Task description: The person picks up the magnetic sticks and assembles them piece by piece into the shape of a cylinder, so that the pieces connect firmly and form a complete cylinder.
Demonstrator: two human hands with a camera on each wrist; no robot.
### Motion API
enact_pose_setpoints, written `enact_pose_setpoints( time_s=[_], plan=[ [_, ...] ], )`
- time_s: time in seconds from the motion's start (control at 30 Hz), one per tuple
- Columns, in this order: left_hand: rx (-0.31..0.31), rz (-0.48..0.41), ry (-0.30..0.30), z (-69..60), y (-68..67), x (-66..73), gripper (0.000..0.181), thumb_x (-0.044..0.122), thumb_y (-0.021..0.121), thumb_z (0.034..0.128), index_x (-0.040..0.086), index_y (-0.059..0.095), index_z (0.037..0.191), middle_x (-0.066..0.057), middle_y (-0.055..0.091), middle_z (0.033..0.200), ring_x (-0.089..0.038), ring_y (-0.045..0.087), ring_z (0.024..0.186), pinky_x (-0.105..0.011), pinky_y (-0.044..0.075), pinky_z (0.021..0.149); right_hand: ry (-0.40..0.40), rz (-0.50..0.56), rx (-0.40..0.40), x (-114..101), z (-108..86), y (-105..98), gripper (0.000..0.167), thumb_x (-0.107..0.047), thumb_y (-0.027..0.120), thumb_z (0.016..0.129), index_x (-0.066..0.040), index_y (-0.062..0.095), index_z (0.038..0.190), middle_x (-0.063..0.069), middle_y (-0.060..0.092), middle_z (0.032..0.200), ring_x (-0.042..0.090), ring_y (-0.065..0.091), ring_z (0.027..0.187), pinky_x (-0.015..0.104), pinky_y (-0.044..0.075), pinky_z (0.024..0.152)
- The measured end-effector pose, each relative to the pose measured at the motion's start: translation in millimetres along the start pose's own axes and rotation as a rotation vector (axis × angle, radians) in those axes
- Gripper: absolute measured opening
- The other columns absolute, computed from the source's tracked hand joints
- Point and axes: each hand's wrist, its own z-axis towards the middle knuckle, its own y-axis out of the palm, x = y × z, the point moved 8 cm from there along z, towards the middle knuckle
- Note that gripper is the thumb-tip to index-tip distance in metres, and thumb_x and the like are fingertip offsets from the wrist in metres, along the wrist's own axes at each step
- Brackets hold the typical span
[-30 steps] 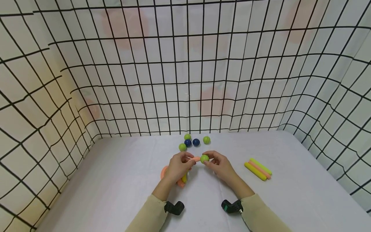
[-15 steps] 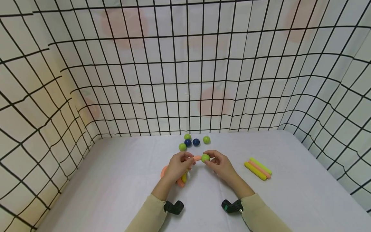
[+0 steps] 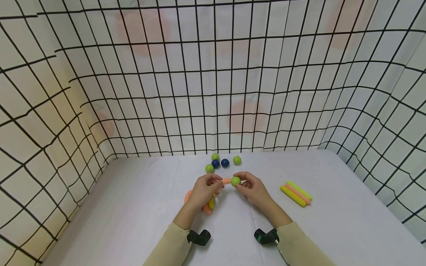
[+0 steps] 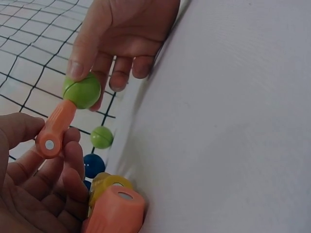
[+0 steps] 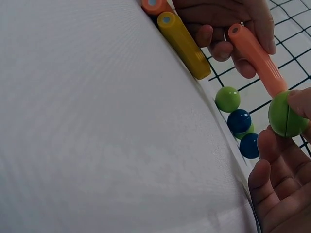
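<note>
Green ball (image 5: 283, 116) pinched by right fingers (image 5: 268, 144), orange rod (image 5: 257, 57) by left fingers (image 4: 74, 158), left hand (image 3: 204, 188) seemingly part-hiding yellow piece (image 3: 211, 203), balls (image 3: 225, 163) beyond

A left hand (image 3: 205, 190) pinching a peach plastic rod (image 3: 227, 181), its tip against a glossy green ball (image 3: 235, 181) held by the right hand (image 3: 253, 188), two navy balls (image 3: 225, 163) and three green balls (image 3: 237, 160) beyond, lime, peach and yellow rods (image 3: 298, 194) side by side on a white worktop (image 3: 133, 207)
</note>
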Motion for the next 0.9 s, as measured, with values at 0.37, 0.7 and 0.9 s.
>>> enact_pose_setpoints(
  time_s=[0.37,0.7,0.9],
  plan=[
    [0.025,-0.027,-0.028,-1.6,-3.8,1.1,0.025,0.028,0.062,0.0982,0.01,0.066,0.115,-0.015,0.073,0.104,-0.023,0.065,0.076,-0.025,0.047,0.06,0.054,-0.037,-0.026,0.9,-0.6,3.2,0.033,-0.019,0.075,0.09,-0.018,0.063,0.12,0.008,0.065,0.117,0.016,0.057,0.075,0.023,0.045,0.055],
    [0.051,-0.017,-0.014,-2.8,-6.5,6.3,0.023,0.027,0.065,0.0957,0.01,0.066,0.112,-0.015,0.072,0.103,-0.018,0.064,0.074,-0.027,0.052,0.066,0.051,-0.085,-0.139,1.2,-1.4,14.0,0.033,-0.028,0.073,0.091,-0.021,0.067,0.123,0.005,0.067,0.108,0.014,0.054,0.067,0.023,0.045,0.053],
    [0.03,0.035,0.012,-6.2,-5.2,13.4,0.024,0.03,0.067,0.095,0.013,0.065,0.111,-0.011,0.069,0.1,-0.025,0.067,0.079,-0.028,0.056,0.065,0.004,-0.131,-0.195,-3.4,-3.5,19.7,0.034,-0.03,0.073,0.091,-0.018,0.067,0.123,0.004,0.069,0.111,0.014,0.054,0.069,0.023,0.045,0.053]
  ],
)
